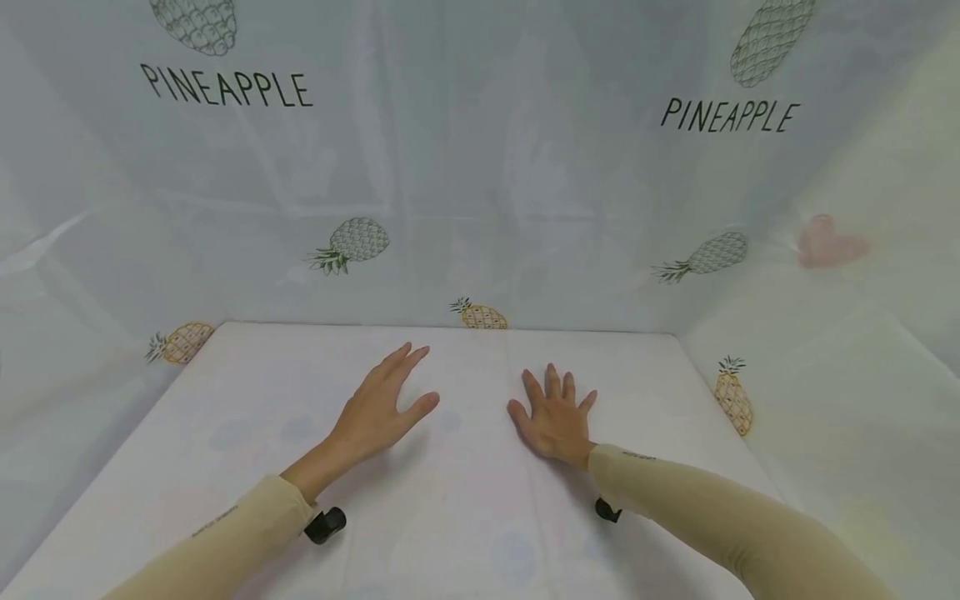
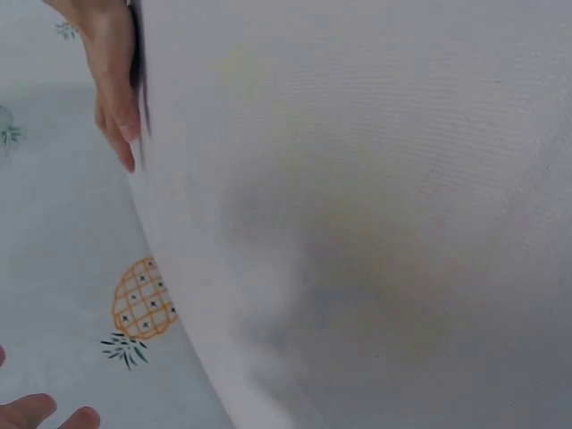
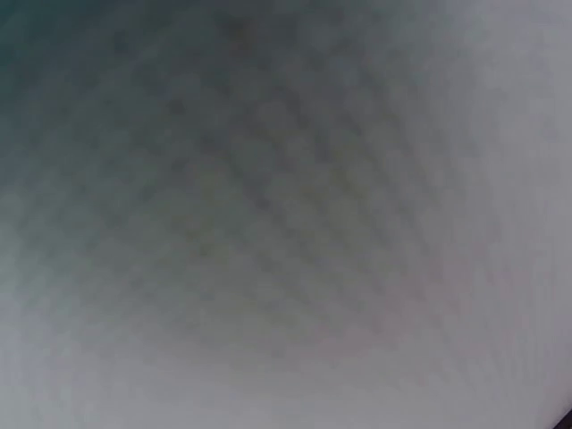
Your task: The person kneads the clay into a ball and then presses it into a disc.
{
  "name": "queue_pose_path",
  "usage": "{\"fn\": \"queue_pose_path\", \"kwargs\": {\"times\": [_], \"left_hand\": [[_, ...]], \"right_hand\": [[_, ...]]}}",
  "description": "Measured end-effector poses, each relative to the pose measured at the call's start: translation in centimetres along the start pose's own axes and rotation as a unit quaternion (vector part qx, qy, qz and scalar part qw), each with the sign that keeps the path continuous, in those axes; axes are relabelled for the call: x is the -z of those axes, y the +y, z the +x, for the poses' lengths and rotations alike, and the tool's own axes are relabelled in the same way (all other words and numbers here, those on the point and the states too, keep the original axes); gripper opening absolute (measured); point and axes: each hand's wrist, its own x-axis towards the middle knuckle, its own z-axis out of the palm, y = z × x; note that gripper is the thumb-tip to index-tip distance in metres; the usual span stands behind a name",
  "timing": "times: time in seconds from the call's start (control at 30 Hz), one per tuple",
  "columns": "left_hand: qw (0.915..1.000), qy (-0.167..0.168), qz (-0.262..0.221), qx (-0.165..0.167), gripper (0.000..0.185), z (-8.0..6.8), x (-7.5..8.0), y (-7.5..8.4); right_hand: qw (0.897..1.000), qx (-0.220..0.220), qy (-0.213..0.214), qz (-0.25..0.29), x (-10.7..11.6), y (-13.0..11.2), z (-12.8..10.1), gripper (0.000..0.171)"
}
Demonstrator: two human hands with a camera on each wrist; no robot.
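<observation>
Beige sleeves (image 1: 712,517) enter from the lower edge. Left hand (image 1: 375,417) hovers on or just above the white tablecloth (image 1: 465,517), fingers straight, slightly spread, holding nothing. Right hand (image 1: 557,421) lies palm-down on the cloth, fingers extended, well apart from the left.

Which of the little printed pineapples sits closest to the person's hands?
The yellow pineapple at the middle of the table's far edge, just beyond the left hand and right hand. The others lie farther out.

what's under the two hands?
Left hand and right hand lie flat, fingers straight, on the pale tablecloth. Nothing else shows around them; anything beneath the palms or the cloth is covered.
</observation>
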Motion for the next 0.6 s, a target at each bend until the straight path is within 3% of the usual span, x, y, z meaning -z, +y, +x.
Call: {"fn": "queue_pose_path", "kwargs": {"times": [0.27,0.6], "left_hand": [[1.0,0.004,0.003,-0.006,0.08,-0.1,-0.3,-0.3],[0.9999,0.01,0.011,-0.005,0.079,-0.3,0.4,-0.7]], "right_hand": [[0.999,0.003,-0.032,0.018,0.5,0.2,-0.2,0.073],[0.994,0.015,-0.072,0.085,1.6,0.9,0.0,0.074]]}}
